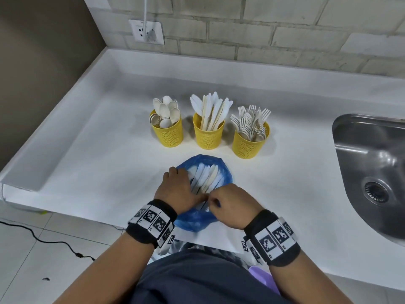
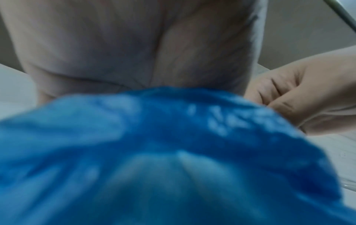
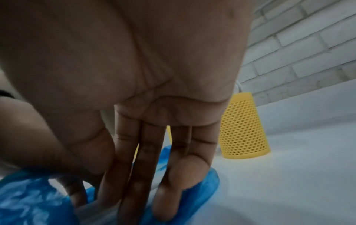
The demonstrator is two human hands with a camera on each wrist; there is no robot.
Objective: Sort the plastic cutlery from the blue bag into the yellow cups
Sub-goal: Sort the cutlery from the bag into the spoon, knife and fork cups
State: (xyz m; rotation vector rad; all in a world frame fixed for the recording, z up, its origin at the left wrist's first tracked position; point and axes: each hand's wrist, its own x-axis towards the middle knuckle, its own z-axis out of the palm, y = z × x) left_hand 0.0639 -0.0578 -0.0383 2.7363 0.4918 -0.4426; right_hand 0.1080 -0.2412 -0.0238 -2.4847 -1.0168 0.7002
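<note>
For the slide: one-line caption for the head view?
Both hands, left hand and right hand, work at the blue bag of cutlery before three sorted yellow cups.

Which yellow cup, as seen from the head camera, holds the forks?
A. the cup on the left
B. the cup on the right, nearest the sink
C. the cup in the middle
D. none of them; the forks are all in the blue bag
B: tines stick up from the right yellow cup, beside the sink; the left yellow cup holds spoons and the middle yellow cup holds knives.
</note>
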